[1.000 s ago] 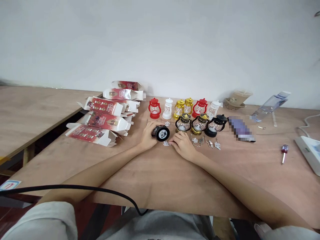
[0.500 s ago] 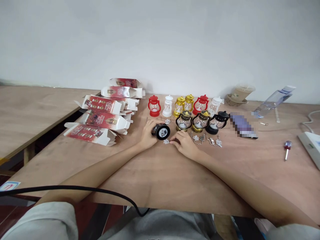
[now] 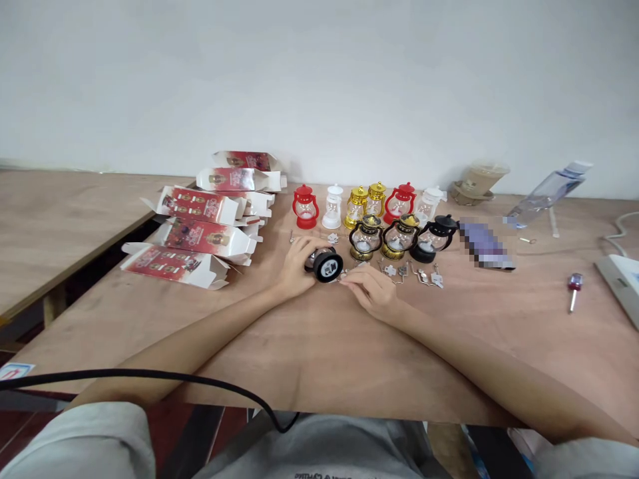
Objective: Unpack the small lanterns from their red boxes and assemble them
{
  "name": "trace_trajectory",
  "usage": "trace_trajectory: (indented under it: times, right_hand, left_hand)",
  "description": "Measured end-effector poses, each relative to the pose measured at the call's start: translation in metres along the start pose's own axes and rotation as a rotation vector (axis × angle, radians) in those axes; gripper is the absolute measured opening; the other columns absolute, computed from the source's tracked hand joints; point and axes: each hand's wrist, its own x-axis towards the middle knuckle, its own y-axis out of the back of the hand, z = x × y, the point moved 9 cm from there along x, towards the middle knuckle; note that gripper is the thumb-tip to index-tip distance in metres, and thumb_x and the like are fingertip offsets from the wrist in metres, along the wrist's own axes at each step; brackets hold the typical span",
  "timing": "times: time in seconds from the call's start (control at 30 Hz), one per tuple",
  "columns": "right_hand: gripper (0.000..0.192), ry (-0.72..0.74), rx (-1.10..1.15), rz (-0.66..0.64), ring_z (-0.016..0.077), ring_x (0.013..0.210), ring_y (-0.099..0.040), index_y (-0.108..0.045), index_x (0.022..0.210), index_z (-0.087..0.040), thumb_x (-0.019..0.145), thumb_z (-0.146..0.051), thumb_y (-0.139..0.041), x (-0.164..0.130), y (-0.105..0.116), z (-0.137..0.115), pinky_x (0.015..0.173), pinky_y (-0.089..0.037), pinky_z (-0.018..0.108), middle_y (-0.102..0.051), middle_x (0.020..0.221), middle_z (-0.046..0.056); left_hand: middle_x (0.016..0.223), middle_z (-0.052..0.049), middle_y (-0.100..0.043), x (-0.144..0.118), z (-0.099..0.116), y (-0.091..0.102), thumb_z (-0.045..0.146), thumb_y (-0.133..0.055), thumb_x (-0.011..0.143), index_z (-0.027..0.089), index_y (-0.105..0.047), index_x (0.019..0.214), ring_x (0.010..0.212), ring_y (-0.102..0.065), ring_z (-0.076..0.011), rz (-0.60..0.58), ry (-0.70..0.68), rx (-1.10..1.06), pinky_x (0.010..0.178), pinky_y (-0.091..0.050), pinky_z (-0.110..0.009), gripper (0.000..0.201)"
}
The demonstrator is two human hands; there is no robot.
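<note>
My left hand (image 3: 298,267) is closed around a small black lantern (image 3: 329,265). The lantern is tipped over, so its round base with a pale disc faces me. To its right, my right hand (image 3: 372,290) has thumb and fingers pinched together. A small silver metal piece (image 3: 342,276) shows at these fingertips, close to the base; its exact shape is too small to make out. More metal pieces (image 3: 391,271) and bent wires lie just beyond the right hand. Behind stand several lanterns: a red lantern (image 3: 305,207), a white lantern (image 3: 332,207), gold ones and a black lantern (image 3: 434,239).
Opened red and white cardboard boxes (image 3: 207,235) lie on the left. On the right are a phone (image 3: 484,246), a screwdriver (image 3: 574,291), a leaning clear bottle (image 3: 549,194), a drink cup (image 3: 482,183) and a white device (image 3: 619,286). A black cable (image 3: 200,379) crosses in front of me.
The lantern in my left hand has shifted slightly right and turned a little. My right fingertips have come together at the small metal piece that lay beside it. The view has moved slightly.
</note>
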Motion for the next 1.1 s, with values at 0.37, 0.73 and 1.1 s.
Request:
trace_trajectory:
  times: [0.37,0.73,1.1]
  right_hand:
    - [0.017,0.052,0.010,0.027,0.0150,0.076,-0.064,-0.056,0.089,-0.020,0.081,-0.005,-0.056,-0.004,-0.004,-0.004,0.067,-0.054,0.029,-0.066,0.079,0.006]
    - [0.013,0.001,-0.100,-0.019,0.0146,0.073,-0.060,-0.063,0.085,-0.019,0.087,-0.011,-0.053,-0.002,-0.008,0.000,0.068,-0.052,0.031,-0.067,0.079,0.006]
    - [0.024,-0.163,-0.120,-0.017,0.0173,0.088,-0.059,-0.062,0.106,-0.020,0.090,-0.013,-0.046,-0.001,-0.004,0.013,0.078,-0.050,0.034,-0.065,0.095,0.009]
  left_hand:
    - [0.107,-0.006,-0.059,-0.003,0.004,-0.009,0.011,-0.061,0.072,0.021,-0.057,0.109,0.103,-0.055,-0.0216,-0.076,-0.043,0.029,0.090,-0.043,-0.036,0.039]
    - [0.108,-0.004,-0.058,-0.006,0.007,-0.013,0.004,-0.058,0.067,0.023,-0.056,0.110,0.104,-0.052,-0.0222,-0.111,-0.003,0.059,0.089,-0.043,-0.035,0.047]
    - [0.103,-0.004,-0.062,-0.002,0.003,-0.005,0.008,-0.059,0.070,0.021,-0.058,0.104,0.098,-0.056,-0.0205,-0.019,0.042,0.032,0.085,-0.044,-0.033,0.037]
